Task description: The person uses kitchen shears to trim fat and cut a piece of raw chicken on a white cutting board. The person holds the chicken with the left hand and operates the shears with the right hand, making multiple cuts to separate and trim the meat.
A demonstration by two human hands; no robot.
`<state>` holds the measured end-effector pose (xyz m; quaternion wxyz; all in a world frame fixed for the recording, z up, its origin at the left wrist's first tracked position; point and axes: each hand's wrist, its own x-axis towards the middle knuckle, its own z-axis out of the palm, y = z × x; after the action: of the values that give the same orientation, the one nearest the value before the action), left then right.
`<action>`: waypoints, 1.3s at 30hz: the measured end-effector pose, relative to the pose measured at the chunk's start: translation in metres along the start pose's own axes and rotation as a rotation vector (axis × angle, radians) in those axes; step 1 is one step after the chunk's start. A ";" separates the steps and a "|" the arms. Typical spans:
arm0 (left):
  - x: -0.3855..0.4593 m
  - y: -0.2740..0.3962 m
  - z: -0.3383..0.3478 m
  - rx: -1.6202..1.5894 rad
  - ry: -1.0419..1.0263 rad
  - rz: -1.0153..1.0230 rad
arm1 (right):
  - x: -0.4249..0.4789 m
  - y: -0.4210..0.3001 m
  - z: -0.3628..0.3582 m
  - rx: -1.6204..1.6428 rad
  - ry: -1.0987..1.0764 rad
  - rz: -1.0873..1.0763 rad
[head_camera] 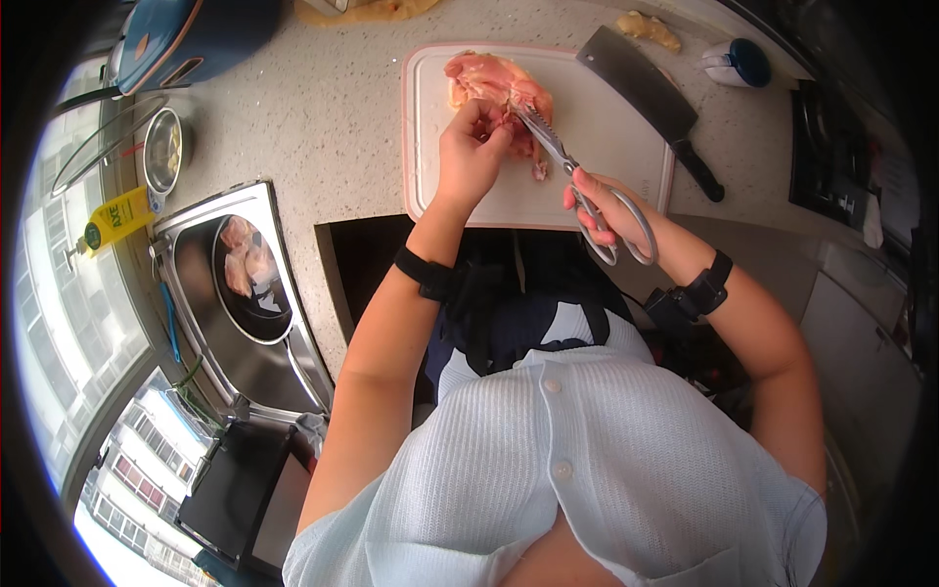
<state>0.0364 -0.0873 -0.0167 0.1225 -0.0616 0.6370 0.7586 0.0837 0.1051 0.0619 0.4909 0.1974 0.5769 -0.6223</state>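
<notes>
A piece of raw chicken [488,77] lies on the white cutting board [609,169] near its far left part. My left hand [473,150] pinches the near edge of the meat between thumb and fingers. In my right hand [620,209] are metal kitchen shears [546,136], the fingers through the loops. The blade tips meet the chicken right beside my left fingertips; whether the blades are fully closed is hard to tell. A small scrap of meat [540,171] hangs at the chicken's near end.
A cleaver [638,84] lies across the board's right edge. Beyond it are a ginger root [649,31] and a lidded mug [737,62]. To the left, a pan [253,315] with raw chicken pieces sits in the sink [194,271], near a yellow soap bottle [121,220] and a metal bowl [167,150].
</notes>
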 end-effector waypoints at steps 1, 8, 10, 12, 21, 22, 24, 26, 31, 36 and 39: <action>0.000 0.001 0.000 -0.023 -0.010 -0.020 | -0.003 0.002 -0.003 -0.011 0.008 0.006; 0.002 -0.002 -0.002 -0.043 -0.042 -0.042 | -0.004 -0.007 -0.011 -0.353 0.117 0.062; 0.001 -0.002 -0.001 -0.036 -0.036 -0.037 | -0.004 -0.017 -0.011 -0.436 0.114 0.089; 0.000 -0.003 0.000 -0.064 -0.039 -0.034 | -0.004 -0.026 -0.012 -0.513 0.097 0.105; 0.000 -0.010 -0.003 -0.091 -0.048 -0.032 | -0.001 -0.091 -0.018 -1.007 0.014 0.248; 0.000 -0.011 -0.003 -0.083 -0.049 -0.028 | 0.000 -0.096 -0.016 -1.008 0.004 0.263; 0.000 -0.011 -0.004 -0.063 -0.047 -0.022 | 0.003 -0.101 -0.012 -1.045 -0.002 0.265; -0.002 -0.010 -0.004 -0.050 -0.024 -0.012 | 0.005 -0.103 -0.009 -1.073 0.006 0.252; 0.000 -0.009 -0.002 -0.037 -0.049 0.003 | 0.000 -0.097 -0.007 -1.090 0.089 0.207; -0.003 -0.002 -0.006 -0.022 -0.041 -0.008 | -0.002 -0.080 -0.007 -0.981 0.096 0.132; -0.004 0.001 -0.006 -0.053 -0.046 -0.016 | -0.008 -0.061 -0.009 -0.775 0.105 0.145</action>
<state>0.0395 -0.0939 -0.0155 0.1413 -0.0524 0.6130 0.7755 0.0339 0.1073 0.0982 0.5414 0.0694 0.7779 -0.3113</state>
